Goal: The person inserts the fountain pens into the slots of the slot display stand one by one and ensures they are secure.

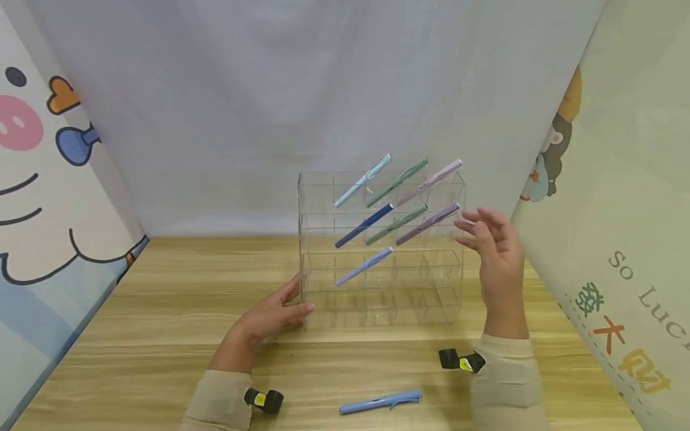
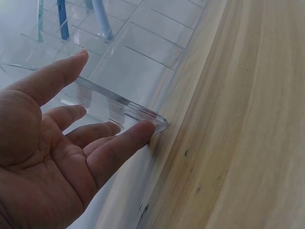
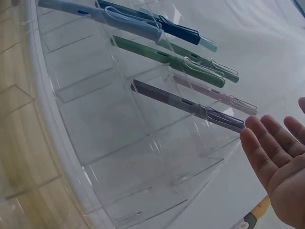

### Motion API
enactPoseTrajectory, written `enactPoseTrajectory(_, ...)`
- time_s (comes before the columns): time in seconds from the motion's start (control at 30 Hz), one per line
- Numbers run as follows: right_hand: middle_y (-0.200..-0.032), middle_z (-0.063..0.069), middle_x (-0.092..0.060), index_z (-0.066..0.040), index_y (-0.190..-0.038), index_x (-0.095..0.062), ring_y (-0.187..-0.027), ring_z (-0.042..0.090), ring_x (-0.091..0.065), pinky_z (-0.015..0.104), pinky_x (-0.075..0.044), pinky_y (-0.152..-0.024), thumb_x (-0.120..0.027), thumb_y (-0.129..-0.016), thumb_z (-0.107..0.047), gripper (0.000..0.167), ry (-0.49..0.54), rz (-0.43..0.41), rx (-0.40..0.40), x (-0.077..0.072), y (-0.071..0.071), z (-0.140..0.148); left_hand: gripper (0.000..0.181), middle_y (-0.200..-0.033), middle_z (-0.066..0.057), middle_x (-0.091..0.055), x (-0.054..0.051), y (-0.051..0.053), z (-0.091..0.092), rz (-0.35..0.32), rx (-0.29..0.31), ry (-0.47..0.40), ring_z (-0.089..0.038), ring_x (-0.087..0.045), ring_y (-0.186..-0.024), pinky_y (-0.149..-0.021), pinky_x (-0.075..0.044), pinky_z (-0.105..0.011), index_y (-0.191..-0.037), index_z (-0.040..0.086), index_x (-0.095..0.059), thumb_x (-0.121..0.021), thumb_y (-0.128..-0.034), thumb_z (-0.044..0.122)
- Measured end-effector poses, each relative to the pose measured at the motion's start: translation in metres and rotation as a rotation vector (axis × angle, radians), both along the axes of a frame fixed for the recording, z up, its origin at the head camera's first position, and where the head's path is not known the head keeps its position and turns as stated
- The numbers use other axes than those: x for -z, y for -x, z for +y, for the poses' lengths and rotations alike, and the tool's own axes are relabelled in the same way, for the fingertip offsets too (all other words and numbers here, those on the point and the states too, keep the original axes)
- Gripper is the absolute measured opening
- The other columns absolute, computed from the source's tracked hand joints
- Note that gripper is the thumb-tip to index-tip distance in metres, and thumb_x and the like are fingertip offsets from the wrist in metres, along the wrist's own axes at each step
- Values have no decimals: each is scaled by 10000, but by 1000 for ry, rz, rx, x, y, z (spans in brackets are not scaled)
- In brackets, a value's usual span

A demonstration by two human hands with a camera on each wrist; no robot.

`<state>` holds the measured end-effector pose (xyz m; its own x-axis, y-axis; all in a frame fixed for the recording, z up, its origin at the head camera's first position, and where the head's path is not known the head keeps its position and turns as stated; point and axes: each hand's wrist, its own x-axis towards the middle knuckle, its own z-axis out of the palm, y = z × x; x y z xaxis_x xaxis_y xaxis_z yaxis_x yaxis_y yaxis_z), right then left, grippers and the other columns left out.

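A clear acrylic pen rack point(image 1: 380, 257) with tiers of small compartments stands upright on the table. My left hand point(image 1: 277, 311) rests at its lower left side; in the left wrist view a fingertip point(image 2: 145, 129) touches the rack's corner. My right hand point(image 1: 498, 251) is beside the rack's right side, holding nothing, fingers loosely bent near the cap end of a purple pen point(image 1: 428, 224). Slanted in the upper tiers are a pale blue pen point(image 1: 363, 181), green pens point(image 1: 398, 182), a pink pen point(image 1: 431, 181) and a dark blue pen point(image 1: 365, 225). A periwinkle pen point(image 1: 365, 266) sits in the third tier.
A blue pen point(image 1: 381, 402) lies on the wooden table point(image 1: 188, 287) in front of the rack. Behind stands a pale curtain point(image 1: 242, 108), with a cartoon-printed panel point(image 1: 59, 179) at left and a lettered panel point(image 1: 620, 197) at right.
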<state>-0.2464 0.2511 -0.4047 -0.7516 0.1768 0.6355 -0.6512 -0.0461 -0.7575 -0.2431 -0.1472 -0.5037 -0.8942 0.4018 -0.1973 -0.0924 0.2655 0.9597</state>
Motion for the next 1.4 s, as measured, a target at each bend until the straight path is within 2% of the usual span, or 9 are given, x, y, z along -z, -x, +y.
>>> enactPoseTrajectory(0.23, -1264, 239, -599, 60, -1345, -486, -1096, 280, -666, 300, -579, -852, -511, -1005, -47, 357, 133, 78, -2, -17, -10, 14, 883, -1640, -101, -167, -3, 0, -2, 21, -20, 19, -329, -493, -1327, -1070, -437, -478, -1588, 302, -131, -700, -915, 350)
enactPoseTrajectory(0.4, -1252, 281, -585, 109, -1331, -479, -1089, 340, -657, 339, -588, -837, -490, -980, 37, 358, 187, 193, -30, -34, -31, 18, 885, -1633, -106, -189, -3, -2, -1, 26, -23, 44, -325, -587, -1223, -1097, -399, -504, -1581, 326, -162, -713, -893, 406)
enactPoseTrajectory(0.6, -1264, 312, -567, 168, -1338, -432, -1121, 379, -633, 360, -576, -877, -486, -957, 90, 393, 148, 331, -178, -52, -54, 13, 895, -1636, -132, -161, 1, -2, 0, 14, 2, 14, -358, -557, -1253, -1054, -452, -482, -1588, 310, -135, -705, -903, 392)
enactPoseTrajectory(0.77, -1350, 272, -532, 195, -1366, -381, -1212, 310, -584, 293, -531, -950, -483, -956, 112, 430, -164, 334, -296, -55, -64, 4, 901, -1637, -134, -155, 2, -2, -1, 18, 1, 7, -366, -518, -1293, -1055, -452, -476, -1589, 302, -126, -705, -904, 385)
enactPoseTrajectory(0.93, -1337, 109, -592, 36, -1399, -470, -1198, 163, -592, 221, -526, -920, -576, -921, 86, 493, -598, 147, -177, -49, -79, -6, 893, -1638, -123, -161, 0, 0, -2, 32, 5, 11, -356, -468, -1341, -1052, -456, -465, -1590, 297, -132, -704, -908, 369)
enactPoseTrajectory(1.03, -1342, -22, -590, -190, -1426, -486, -1142, 115, -613, 261, -554, -868, -636, -943, -63, 521, -879, -31, -144, -40, -86, -14, 881, -1640, -106, -164, 3, 1, -2, 32, 5, 8, -345, -456, -1353, -1047, -463, -456, -1583, 328, -147, -709, -905, 362)
enactPoseTrajectory(1.13, -1339, -91, -579, -289, -1413, -483, -1119, 113, -617, 333, -564, -861, -631, -969, -321, 469, -1060, -188, -197, -24, -88, -23, 879, -1641, -99, -163, 5, 2, -2, 32, 5, 8, -339, -457, -1354, -1049, -461, -454, -1582, 333, -148, -709, -905, 363)
enactPoseTrajectory(1.27, -1312, -104, -592, -255, -1379, -528, -1127, 118, -612, 370, -549, -884, -561, -926, -583, 560, -1255, -279, -254, 0, -89, -35, 896, -1642, -103, -156, 3, 0, -1, 32, 8, 12, -343, -472, -1342, -1054, -456, -455, -1590, 297, -123, -700, -909, 378)
enactPoseTrajectory(1.4, -1287, -88, -609, -209, -1325, -579, -1113, 126, -620, 380, -541, -889, -514, -892, -684, 646, -1407, -282, -315, 22, -91, -45, 883, -1643, -94, -154, -1, -2, -1, 23, 9, 1, -348, -445, -1362, -1050, -460, -455, -1585, 325, -131, -701, -912, 361)
